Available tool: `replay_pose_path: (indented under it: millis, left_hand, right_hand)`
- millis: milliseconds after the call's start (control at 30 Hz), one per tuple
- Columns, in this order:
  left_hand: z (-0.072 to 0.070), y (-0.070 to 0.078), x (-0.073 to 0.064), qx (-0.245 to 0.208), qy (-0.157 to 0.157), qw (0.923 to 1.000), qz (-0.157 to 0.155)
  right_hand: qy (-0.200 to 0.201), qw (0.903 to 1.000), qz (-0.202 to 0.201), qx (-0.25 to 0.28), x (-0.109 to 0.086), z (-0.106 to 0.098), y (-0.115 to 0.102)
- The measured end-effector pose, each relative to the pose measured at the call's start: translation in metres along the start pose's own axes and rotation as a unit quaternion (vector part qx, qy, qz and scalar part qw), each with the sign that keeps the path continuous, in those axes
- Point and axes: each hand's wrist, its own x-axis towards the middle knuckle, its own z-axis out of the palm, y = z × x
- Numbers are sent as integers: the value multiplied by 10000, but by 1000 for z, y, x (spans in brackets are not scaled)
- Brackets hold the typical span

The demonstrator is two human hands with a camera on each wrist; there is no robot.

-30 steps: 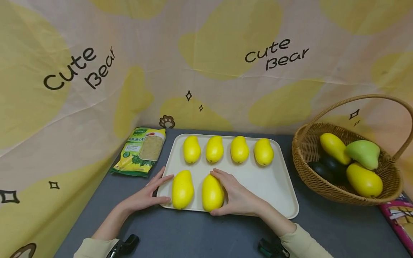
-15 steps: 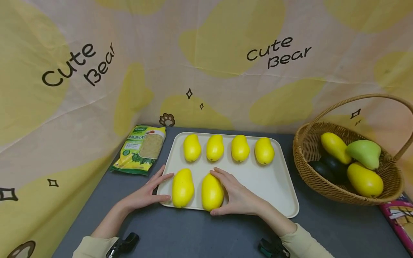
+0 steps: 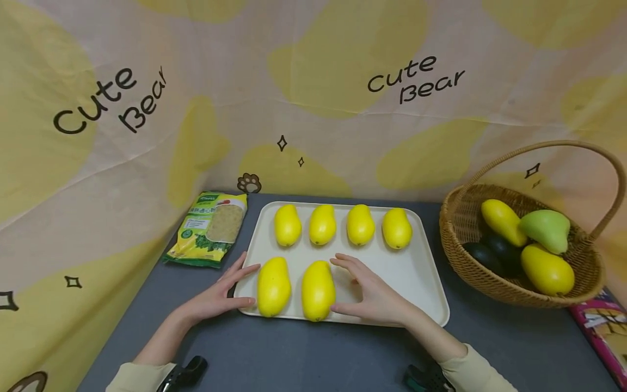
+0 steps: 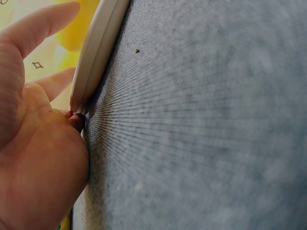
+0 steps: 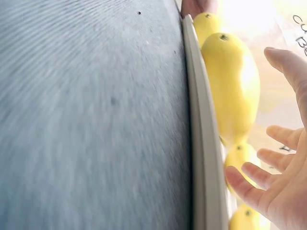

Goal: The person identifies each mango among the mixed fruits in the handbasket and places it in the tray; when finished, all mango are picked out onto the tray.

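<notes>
A cream tray holds several yellow mangoes, with a row along the back and two in front. My left hand rests at the tray's left edge, its fingers spread beside the front-left mango. Just right of the other front mango is my right hand, fingers apart and holding nothing. In the right wrist view, a gap shows between that mango and the loosely spread fingers. The left wrist view has the left palm down by the tray's rim.
A wicker basket with a tall handle stands right of the tray, holding yellow mangoes, a green fruit and dark fruits. Behind the left hand lies a yellow-green food packet. A magenta package sits at the right edge.
My right hand has let go of the front-right mango and moved slightly right, its fingers opening. The mango stays on the tray. The left hand keeps its place at the tray's edge.
</notes>
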Motion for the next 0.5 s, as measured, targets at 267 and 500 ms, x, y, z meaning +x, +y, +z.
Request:
replay_pose_path:
  millis: [267, 500]
  left_hand:
    - [1, -2, 1, -21, 13, 10000, 38]
    - [3, -5, 3, -44, 4, 10000, 7]
  right_hand:
    - [247, 9996, 144, -50, -24, -27, 7]
    - [458, 9978, 202, -439, -48, -57, 6]
